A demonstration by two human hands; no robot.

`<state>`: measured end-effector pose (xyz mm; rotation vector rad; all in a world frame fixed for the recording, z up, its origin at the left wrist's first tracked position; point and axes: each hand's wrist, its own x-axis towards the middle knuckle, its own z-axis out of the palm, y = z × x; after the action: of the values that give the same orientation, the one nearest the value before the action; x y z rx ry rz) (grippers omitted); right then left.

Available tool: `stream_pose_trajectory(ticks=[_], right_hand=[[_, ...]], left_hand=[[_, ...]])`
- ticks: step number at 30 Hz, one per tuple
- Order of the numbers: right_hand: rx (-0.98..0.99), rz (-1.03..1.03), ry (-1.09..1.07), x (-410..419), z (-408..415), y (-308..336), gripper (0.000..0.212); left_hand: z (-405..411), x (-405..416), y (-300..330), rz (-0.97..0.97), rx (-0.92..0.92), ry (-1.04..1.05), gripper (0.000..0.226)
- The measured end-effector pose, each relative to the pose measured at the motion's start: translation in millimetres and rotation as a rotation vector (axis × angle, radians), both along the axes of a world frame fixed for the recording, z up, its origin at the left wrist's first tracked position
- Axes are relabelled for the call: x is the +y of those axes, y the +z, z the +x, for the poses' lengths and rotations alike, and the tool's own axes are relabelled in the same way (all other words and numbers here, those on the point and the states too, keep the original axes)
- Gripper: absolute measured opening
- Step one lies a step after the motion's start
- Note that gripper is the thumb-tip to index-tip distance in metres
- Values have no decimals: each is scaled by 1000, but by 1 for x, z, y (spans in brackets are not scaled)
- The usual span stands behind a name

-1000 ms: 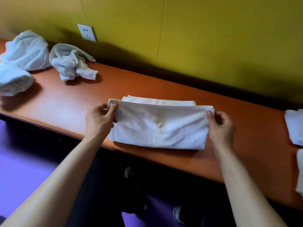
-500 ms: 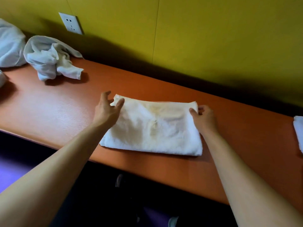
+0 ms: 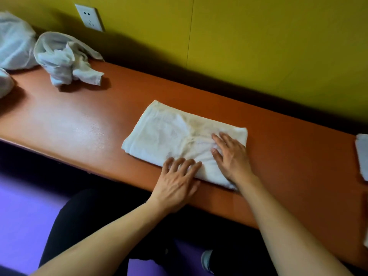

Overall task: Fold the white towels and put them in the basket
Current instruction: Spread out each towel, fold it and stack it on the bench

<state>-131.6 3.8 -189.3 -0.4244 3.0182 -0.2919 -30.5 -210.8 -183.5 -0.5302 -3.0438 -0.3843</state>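
1. The folded white towel (image 3: 179,140) is shown lying flat on the orange bench (image 3: 83,124), its near edge close to the bench's near rim and its long axis running from far left to near right.
2. The left hand (image 3: 177,182) is laid with straight, spread fingers on the towel's near edge; nothing is gripped, and the palm extends over the bench rim.
3. The right hand (image 3: 231,156) is pressed flat on the towel's right portion, fingers straight and pointing far-left; no cloth is pinched.
4. Both hands are thus placed at the near-right end of the towel, whose greater length extends away to the left. The current step is judged to be smoothing, possibly before another fold across the long axis; the left end, being free, would be the part brought over.
5. Open bench surface is available left of and beyond the towel. A crumpled towel (image 3: 65,60) and a further bundle (image 3: 14,40) are seen well apart at the far left.
6. Other white cloth (image 3: 361,154) is seen at the right frame edge. No basket is in view, so the direction of transfer cannot be told.
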Motion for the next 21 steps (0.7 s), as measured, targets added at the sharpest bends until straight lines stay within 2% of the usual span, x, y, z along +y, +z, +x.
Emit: stream_pose_trajectory(ticks=[5,8,13,16,18,20,21], right_hand=[[25,81,-275,-13,70,10,62],[101,77,-365,-24,115,13,55],[90,93,-361,-35,160,9,56],[118,59,-367,-33,160,12,57],[129,-7,-341,-28,163,13,60],[80,-70,-247,-18,174,12,72],[37,-65,-186,-12,181,11,81]], left_hand=[[2,-6,6,-44,-41,70,59],[4,-10,7,-99,-70,76,65],[12,-13,10,-151,-125,59,63],[30,-10,12,-80,-13,23,51],[53,-9,9,-61,-4,-87,62],[69,-13,2,-100,-82,-167,76],[71,-17,-2,-107,-91,-180,73]])
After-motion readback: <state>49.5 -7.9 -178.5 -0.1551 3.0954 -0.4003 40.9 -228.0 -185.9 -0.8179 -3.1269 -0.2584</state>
